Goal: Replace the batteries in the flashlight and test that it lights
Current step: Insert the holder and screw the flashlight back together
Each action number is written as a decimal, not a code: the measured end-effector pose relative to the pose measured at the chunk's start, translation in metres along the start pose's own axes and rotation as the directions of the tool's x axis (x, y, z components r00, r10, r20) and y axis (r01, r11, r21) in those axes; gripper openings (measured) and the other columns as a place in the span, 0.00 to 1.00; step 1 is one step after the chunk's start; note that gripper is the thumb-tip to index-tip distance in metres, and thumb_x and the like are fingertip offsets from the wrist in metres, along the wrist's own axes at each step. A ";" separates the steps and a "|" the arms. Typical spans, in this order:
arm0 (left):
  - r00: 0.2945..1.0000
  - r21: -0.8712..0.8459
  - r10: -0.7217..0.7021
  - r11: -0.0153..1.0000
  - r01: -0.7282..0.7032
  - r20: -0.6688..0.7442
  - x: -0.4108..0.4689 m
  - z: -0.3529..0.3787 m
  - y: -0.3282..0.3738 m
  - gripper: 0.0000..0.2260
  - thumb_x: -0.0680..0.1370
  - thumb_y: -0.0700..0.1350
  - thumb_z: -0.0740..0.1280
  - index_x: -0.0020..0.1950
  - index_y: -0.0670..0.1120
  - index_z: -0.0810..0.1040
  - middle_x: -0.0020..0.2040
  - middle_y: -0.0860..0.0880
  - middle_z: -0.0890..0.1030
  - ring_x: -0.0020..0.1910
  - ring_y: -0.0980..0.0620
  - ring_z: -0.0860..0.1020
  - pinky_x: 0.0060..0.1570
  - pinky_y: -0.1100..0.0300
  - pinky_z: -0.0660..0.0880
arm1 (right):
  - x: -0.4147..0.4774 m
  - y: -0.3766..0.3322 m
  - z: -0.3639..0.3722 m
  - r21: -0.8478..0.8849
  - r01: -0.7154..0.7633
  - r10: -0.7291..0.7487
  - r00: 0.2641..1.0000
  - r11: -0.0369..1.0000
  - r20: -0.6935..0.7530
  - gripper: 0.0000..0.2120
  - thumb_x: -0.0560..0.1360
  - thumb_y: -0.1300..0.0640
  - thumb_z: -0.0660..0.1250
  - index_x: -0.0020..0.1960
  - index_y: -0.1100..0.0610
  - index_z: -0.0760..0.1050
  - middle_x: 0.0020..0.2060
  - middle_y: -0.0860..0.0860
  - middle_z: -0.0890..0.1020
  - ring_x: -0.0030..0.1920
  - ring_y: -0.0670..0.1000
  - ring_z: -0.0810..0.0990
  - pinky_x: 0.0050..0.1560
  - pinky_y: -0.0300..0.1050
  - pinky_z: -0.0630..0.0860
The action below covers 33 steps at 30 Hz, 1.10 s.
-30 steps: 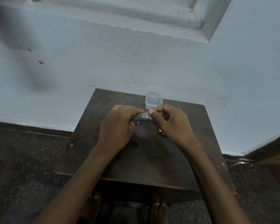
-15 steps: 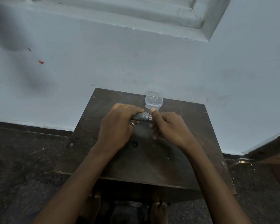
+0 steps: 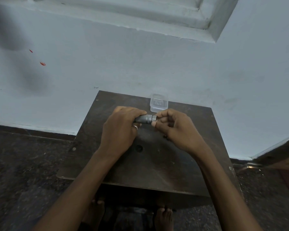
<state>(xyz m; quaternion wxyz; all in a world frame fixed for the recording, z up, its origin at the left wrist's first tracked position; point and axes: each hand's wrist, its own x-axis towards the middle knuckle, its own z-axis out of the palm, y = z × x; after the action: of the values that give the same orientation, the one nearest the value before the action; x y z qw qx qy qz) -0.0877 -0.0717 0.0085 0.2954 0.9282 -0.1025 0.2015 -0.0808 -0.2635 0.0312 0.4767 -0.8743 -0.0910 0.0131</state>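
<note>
A small dark grey flashlight (image 3: 144, 118) lies sideways in the air just above the dark wooden table (image 3: 157, 164). My left hand (image 3: 120, 129) is wrapped around its left part and hides most of the body. My right hand (image 3: 177, 129) pinches the silvery ring at the flashlight's right end between thumb and fingers. A ring shows on one finger of my left hand. No batteries are visible.
A small clear plastic box (image 3: 158, 104) stands at the table's far edge, just behind the flashlight. A pale blue wall rises behind the table. Dark stone floor surrounds it, and my bare feet (image 3: 163, 217) show under the near edge.
My right hand has turned at the flashlight's right end; its fingers have drawn back off the barrel, so more of the grey barrel and silvery ring shows. My left hand has stayed put.
</note>
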 end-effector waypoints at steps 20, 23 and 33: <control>1.000 -0.005 0.004 1.000 -0.004 0.007 0.000 0.000 0.001 0.18 0.72 0.40 0.72 0.58 0.56 0.82 0.52 0.58 0.82 0.55 0.53 0.75 0.46 0.57 0.75 | 0.000 -0.003 0.000 0.019 0.003 -0.003 1.000 1.000 0.015 0.09 0.73 0.58 0.75 0.52 0.51 0.79 0.39 0.52 0.84 0.37 0.48 0.82 0.40 0.42 0.79; 1.000 -0.012 0.010 1.000 -0.010 0.002 0.000 0.000 0.001 0.18 0.71 0.39 0.72 0.58 0.55 0.82 0.52 0.58 0.83 0.55 0.52 0.75 0.46 0.56 0.76 | -0.001 -0.003 0.001 -0.071 -0.003 0.003 1.000 0.997 0.001 0.08 0.76 0.49 0.71 0.45 0.53 0.80 0.36 0.52 0.85 0.35 0.48 0.82 0.41 0.47 0.80; 1.000 -0.004 0.019 1.000 -0.019 0.020 -0.001 0.001 0.002 0.17 0.72 0.41 0.72 0.58 0.55 0.82 0.52 0.58 0.83 0.55 0.53 0.75 0.46 0.58 0.74 | -0.001 -0.005 0.004 -0.142 -0.035 0.032 0.999 0.989 -0.022 0.12 0.77 0.43 0.68 0.49 0.51 0.79 0.38 0.49 0.85 0.39 0.46 0.83 0.43 0.45 0.81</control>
<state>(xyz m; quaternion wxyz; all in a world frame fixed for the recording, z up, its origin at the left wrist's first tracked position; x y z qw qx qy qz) -0.0889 -0.0736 0.0079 0.2940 0.9287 -0.1148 0.1949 -0.0831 -0.2576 0.0334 0.4136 -0.9076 -0.0721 0.0059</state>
